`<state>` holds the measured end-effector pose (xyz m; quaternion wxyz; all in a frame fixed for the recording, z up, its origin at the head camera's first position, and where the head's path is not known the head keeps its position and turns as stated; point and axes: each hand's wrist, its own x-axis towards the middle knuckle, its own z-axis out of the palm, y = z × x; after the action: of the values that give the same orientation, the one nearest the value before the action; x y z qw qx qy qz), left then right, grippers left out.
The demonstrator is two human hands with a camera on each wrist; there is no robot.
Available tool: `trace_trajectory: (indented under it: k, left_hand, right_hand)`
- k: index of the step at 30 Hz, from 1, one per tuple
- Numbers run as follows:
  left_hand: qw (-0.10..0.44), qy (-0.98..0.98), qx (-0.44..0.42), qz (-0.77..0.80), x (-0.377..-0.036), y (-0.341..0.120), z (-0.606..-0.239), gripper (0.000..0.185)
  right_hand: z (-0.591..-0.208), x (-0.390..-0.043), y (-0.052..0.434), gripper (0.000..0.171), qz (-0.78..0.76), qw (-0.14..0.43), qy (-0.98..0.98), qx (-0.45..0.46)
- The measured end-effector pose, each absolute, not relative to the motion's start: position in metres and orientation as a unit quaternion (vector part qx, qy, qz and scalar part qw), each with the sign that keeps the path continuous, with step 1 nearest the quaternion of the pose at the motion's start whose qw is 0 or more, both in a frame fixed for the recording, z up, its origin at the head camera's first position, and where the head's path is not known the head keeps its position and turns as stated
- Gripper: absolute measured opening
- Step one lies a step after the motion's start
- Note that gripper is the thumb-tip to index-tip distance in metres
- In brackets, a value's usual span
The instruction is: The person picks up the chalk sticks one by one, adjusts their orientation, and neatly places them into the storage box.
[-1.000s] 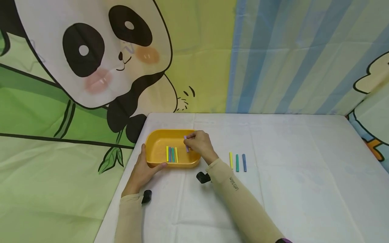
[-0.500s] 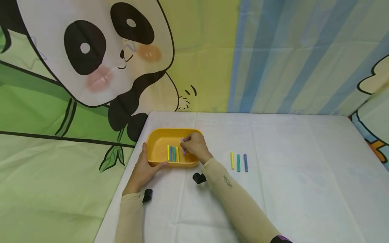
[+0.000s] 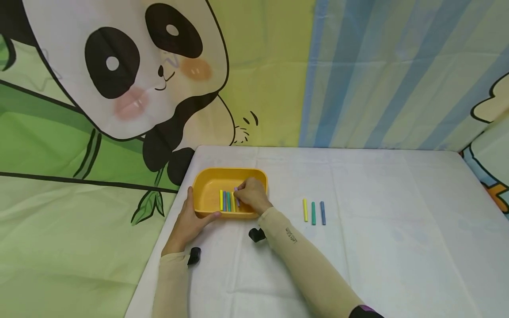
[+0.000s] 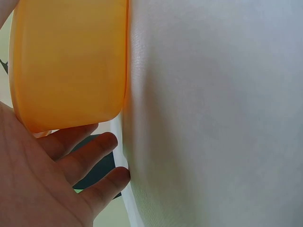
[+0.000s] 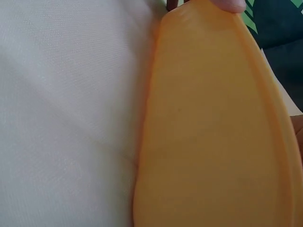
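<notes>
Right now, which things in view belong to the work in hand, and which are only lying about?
In use:
- orange tray, held at its near left corner by the left hand
- purple stick, pinched by the right hand
- sticks already in the tray
- three sticks on the table, apart from the tray

Lying about:
- white tablecloth
- panda backdrop

You have a white-clothed desk (image 3: 377, 247); three sticks (image 3: 313, 211) side by side, yellow, green, blue; panda backdrop (image 3: 119, 75) behind.
</notes>
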<state>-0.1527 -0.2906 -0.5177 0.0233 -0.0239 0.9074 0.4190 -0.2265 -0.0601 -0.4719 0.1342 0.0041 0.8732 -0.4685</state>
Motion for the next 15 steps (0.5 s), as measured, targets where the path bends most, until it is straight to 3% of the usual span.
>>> trace_trajectory:
  k: [15]
  left_hand:
    - [0.013, 0.904, -0.021, 0.427, -0.1521, -0.2905, -0.518, 0.136]
  right_hand:
    - [-0.48, -0.2269, -0.0659, 0.014, -0.455, 0.151, 0.878, 0.02]
